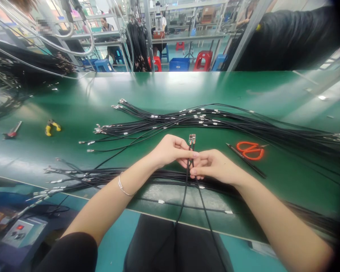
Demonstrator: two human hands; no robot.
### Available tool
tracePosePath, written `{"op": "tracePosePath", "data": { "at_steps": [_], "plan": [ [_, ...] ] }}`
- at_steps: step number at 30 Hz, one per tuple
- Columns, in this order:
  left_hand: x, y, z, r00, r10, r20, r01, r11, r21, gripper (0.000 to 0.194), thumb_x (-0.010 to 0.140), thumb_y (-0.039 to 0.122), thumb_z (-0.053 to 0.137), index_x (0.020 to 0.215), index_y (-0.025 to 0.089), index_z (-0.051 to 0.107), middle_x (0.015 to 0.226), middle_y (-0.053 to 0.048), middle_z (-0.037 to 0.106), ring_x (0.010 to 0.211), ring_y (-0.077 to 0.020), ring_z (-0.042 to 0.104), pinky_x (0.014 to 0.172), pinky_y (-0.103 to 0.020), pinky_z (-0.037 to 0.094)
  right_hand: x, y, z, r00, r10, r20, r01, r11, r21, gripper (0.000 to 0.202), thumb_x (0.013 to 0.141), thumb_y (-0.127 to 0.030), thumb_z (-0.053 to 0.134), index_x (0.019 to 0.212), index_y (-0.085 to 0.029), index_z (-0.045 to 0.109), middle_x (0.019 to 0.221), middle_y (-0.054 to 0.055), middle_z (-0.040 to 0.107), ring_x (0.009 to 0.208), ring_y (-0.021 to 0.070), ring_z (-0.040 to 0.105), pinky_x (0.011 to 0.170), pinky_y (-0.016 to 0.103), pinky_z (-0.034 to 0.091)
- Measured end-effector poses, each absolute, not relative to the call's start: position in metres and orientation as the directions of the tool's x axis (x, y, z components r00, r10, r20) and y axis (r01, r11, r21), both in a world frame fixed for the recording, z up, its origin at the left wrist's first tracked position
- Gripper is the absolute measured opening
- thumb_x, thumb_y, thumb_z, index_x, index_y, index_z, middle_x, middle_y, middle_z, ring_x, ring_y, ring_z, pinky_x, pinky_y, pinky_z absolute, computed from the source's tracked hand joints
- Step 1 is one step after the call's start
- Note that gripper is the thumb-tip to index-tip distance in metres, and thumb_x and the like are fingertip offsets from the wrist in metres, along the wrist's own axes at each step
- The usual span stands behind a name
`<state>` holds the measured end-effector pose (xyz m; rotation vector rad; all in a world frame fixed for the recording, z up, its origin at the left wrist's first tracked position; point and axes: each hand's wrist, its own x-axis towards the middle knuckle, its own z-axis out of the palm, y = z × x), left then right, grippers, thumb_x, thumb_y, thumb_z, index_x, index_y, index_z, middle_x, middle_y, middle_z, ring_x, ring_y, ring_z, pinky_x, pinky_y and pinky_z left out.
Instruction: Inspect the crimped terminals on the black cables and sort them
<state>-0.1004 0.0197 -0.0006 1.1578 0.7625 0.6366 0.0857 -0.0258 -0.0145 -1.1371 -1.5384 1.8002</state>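
Note:
Two black cables [184, 192] stand side by side in my hands, their metal connectors [192, 138] level with each other at the top. My left hand [174, 150] pinches them just below the connectors, thumb across the front. Slightly lower, my right hand [212, 166] is closed on the same cables, its fingertips meeting those of the left. From there the cables spread apart and hang over the table's front edge toward my lap. Behind my hands lies a long bundle of black cables [175, 121] with white labels, and a second bundle [102, 175] runs beneath my forearms.
Orange-handled scissors [251, 150] and a black pen-like tool [246, 160] lie right of my hands. Yellow-handled pliers [52, 127] and a small red-handled tool [13, 130] lie left on the green table [158, 85]. A control box [24, 231] sits below the left edge.

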Motion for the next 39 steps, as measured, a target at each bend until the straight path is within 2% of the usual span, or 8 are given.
{"op": "tracePosePath", "data": {
  "at_steps": [4,7,10,14,19,26,34,39],
  "plan": [
    [-0.097,0.016,-0.008,0.643,0.73,-0.233,-0.001,0.305,0.952,0.042,0.052,0.032,0.091,0.061,0.007,0.059,0.055,-0.008,0.066,0.047,-0.0155,0.065,0.046,-0.023,0.058,0.091,-0.022,-0.01,-0.484,0.806,-0.341,0.166,-0.298,-0.94,0.04,0.064,-0.041,0.084,0.086,-0.012,0.068,0.077,0.008,0.071,0.063,0.0149,0.066,0.058,0.025,0.053],
    [-0.092,0.012,-0.013,0.678,0.684,-0.269,0.053,0.32,0.946,0.041,0.052,0.031,0.092,0.061,0.007,0.06,0.055,-0.007,0.065,0.046,-0.0147,0.064,0.046,-0.023,0.058,0.095,-0.018,-0.011,-0.23,0.969,-0.096,0.045,-0.088,-0.995,0.044,0.069,-0.054,0.077,0.088,-0.014,0.071,0.068,0.003,0.065,0.056,0.0108,0.058,0.051,0.022,0.047],
    [-0.088,0.006,-0.017,0.705,0.646,-0.292,0.094,0.324,0.942,0.041,0.055,0.033,0.09,0.062,0.007,0.06,0.054,-0.006,0.064,0.046,-0.0142,0.064,0.048,-0.023,0.058,0.096,-0.017,-0.013,-0.055,0.998,0.036,0.03,0.038,-0.999,0.043,0.07,-0.057,0.075,0.069,-0.014,0.069,0.05,-0.002,0.048,0.046,0.0063,0.039,0.043,0.022,0.031],
    [-0.085,0.003,-0.019,0.712,0.628,-0.314,0.112,0.34,0.934,0.04,0.057,0.034,0.089,0.062,0.007,0.06,0.054,-0.005,0.064,0.047,-0.0139,0.064,0.05,-0.023,0.059,0.096,-0.019,-0.012,-0.057,0.998,-0.016,0.169,-0.006,-0.986,0.043,0.063,-0.052,0.082,0.056,-0.015,0.062,0.048,-0.004,0.04,0.046,0.0057,0.029,0.044,0.024,0.018],
    [-0.085,0.004,-0.019,0.703,0.629,-0.332,0.135,0.34,0.931,0.039,0.058,0.033,0.089,0.064,0.007,0.061,0.056,-0.006,0.065,0.047,-0.014,0.064,0.049,-0.023,0.058,0.097,-0.02,-0.006,-0.027,1.0,0.007,0.339,0.016,-0.941,0.048,0.064,-0.058,0.078,0.051,-0.015,0.06,0.047,-0.003,0.037,0.048,0.007,0.028,0.047,0.027,0.017],
    [-0.085,0.002,-0.016,0.689,0.636,-0.347,0.144,0.35,0.926,0.04,0.053,0.032,0.091,0.064,0.008,0.062,0.058,-0.006,0.066,0.049,-0.0147,0.065,0.049,-0.023,0.058,0.097,-0.02,-0.004,-0.042,0.999,0.015,0.36,0.029,-0.932,0.047,0.064,-0.06,0.078,0.052,-0.017,0.063,0.057,0.003,0.054,0.055,0.0118,0.041,0.049,0.028,0.022],
    [-0.085,0.001,-0.018,0.687,0.64,-0.344,0.155,0.333,0.93,0.039,0.059,0.036,0.088,0.063,0.008,0.06,0.057,-0.006,0.065,0.049,-0.0147,0.065,0.05,-0.024,0.059,0.094,-0.022,-0.003,-0.037,0.999,0.021,0.403,0.034,-0.915,0.05,0.069,-0.062,0.073,0.052,-0.016,0.061,0.051,0.003,0.05,0.051,0.0109,0.039,0.047,0.028,0.021],
    [-0.084,-0.001,-0.017,0.682,0.642,-0.351,0.156,0.341,0.927,0.04,0.055,0.035,0.09,0.061,0.008,0.06,0.056,-0.006,0.065,0.048,-0.014,0.064,0.048,-0.023,0.058,0.092,-0.02,-0.006,-0.026,0.998,-0.063,0.42,-0.046,-0.906,0.057,0.07,-0.064,0.07,0.047,-0.016,0.053,0.044,-0.003,0.034,0.046,0.0073,0.027,0.047,0.027,0.017]
  ]
}}
